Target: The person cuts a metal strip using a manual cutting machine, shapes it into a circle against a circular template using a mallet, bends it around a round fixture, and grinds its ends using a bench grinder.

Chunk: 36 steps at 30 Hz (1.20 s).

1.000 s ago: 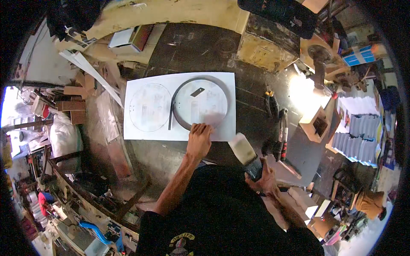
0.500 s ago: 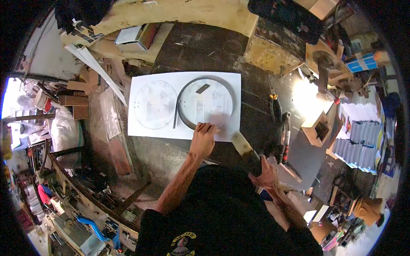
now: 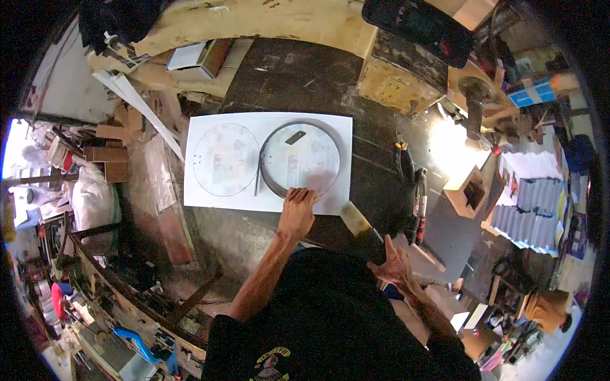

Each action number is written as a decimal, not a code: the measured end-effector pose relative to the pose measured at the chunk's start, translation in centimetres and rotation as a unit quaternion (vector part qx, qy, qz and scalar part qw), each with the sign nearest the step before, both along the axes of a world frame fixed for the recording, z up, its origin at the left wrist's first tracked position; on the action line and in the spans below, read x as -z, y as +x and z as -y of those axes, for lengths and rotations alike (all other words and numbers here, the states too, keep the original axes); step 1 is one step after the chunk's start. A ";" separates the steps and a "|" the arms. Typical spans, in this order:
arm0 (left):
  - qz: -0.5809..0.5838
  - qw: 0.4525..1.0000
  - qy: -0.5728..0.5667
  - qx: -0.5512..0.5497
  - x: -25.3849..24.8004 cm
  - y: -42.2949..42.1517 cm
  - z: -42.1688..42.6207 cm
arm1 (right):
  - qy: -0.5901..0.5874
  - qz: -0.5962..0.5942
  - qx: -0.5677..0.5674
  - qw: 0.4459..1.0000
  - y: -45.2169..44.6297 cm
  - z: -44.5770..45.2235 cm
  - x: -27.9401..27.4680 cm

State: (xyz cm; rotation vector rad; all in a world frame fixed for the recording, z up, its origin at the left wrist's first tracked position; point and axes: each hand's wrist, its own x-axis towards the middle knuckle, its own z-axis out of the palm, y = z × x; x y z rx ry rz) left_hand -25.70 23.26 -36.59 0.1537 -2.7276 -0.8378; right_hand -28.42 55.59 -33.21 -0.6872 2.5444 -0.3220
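Observation:
A white sheet [image 3: 204,197] bears a drawn circle [image 3: 225,159] on its left and a dark round hoop [image 3: 263,173] on its right. My left hand [image 3: 297,216] has its fingers curled over the hoop's near edge. Inside the hoop lies a small dark piece with a hole [image 3: 295,137]. A thin dark strip [image 3: 257,184] lies left of the hoop. My right hand [image 3: 395,263] is beside the sheet's lower right corner, thumb and fingers around the dark end of a pale-ended tool [image 3: 356,220]. The tool's dark end is partly hidden.
Pliers [image 3: 401,152] and long-handled tools [image 3: 420,209] lie right of the sheet. Farther right are a wooden box frame [image 3: 468,192] and a bright light [image 3: 452,136]. A yellowish block [image 3: 397,79] stands behind. Long white strips [image 3: 140,106] lie at the left.
The pale-ended tool has turned, and its pale face now looks narrower. My left hand has stayed at the hoop's near edge. The whole view has shifted slightly.

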 end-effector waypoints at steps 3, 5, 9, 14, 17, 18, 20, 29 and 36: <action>0.010 1.000 0.000 0.013 -0.4 0.3 0.6 | -0.062 0.036 0.031 0.997 -0.5 -0.3 1.1; 0.009 1.000 -0.010 0.026 0.2 0.6 1.1 | -0.148 -0.022 0.032 0.988 -1.8 2.0 -1.7; -0.022 0.997 -0.029 -0.071 -1.9 3.4 0.0 | -0.128 0.040 0.108 0.985 -9.7 7.0 -0.6; -0.034 0.783 0.454 -0.424 -1.4 8.5 -2.4 | -0.304 -0.161 -0.089 0.935 -21.0 16.0 2.0; -0.106 0.619 0.638 -0.445 1.6 8.5 -1.0 | -0.292 0.096 0.041 0.951 -23.2 21.2 -0.6; -0.138 0.614 0.659 -0.412 2.2 8.5 -0.5 | -0.294 0.096 0.035 0.950 -23.5 21.6 -0.1; -0.162 0.595 0.661 -0.428 1.5 8.0 -0.2 | -0.298 0.138 0.029 0.944 -23.8 22.5 0.0; -0.119 0.868 0.357 -0.324 -0.2 6.6 11.4 | -0.341 0.133 0.090 0.926 -12.1 13.0 0.5; 0.120 0.990 -0.057 -0.041 -1.8 2.2 0.6 | -0.262 0.024 0.138 0.955 -4.3 6.2 -0.8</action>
